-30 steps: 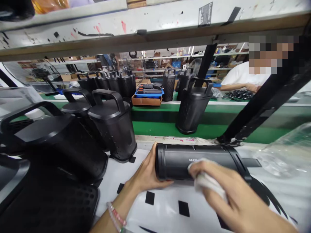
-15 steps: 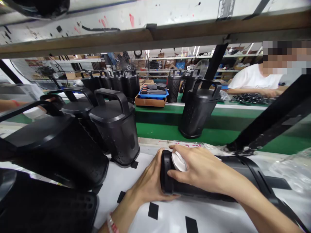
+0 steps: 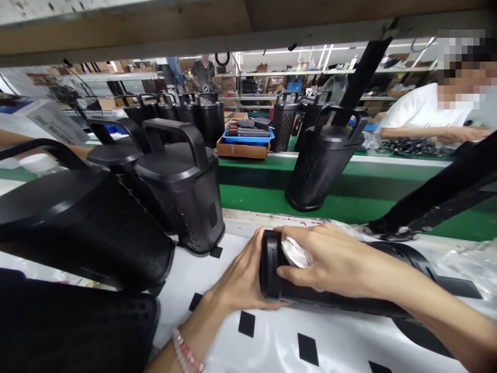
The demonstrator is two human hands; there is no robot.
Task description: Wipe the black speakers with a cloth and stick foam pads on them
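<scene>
A black lidded canister (image 3: 271, 269) lies on its side on the white table surface (image 3: 279, 336), its near end toward my left hand (image 3: 241, 280). That hand wraps round this end, fingers behind it and thumb low against the side. Over the canister's upper side, my right hand (image 3: 330, 259) closes on a crumpled white cloth (image 3: 295, 253) and presses it close to the end rim. The canister's middle is partly hidden under my right hand and forearm. Beyond my left hand stands another black canister with a handle (image 3: 180, 191).
More black canisters (image 3: 77, 223) crowd the left side. One canister (image 3: 322, 166) stands on the green conveyor (image 3: 248, 199) ahead. Past it are a cardboard tray (image 3: 243, 150) and a person in white (image 3: 411, 114). A dark slanted post (image 3: 438, 186) rises at right; a shelf beam (image 3: 194, 31) crosses above.
The view has shifted a little, so the overhead beam sits higher. My right hand and the cloth stay near the canister's end with only slight movement. A white printed box has appeared at far left.
</scene>
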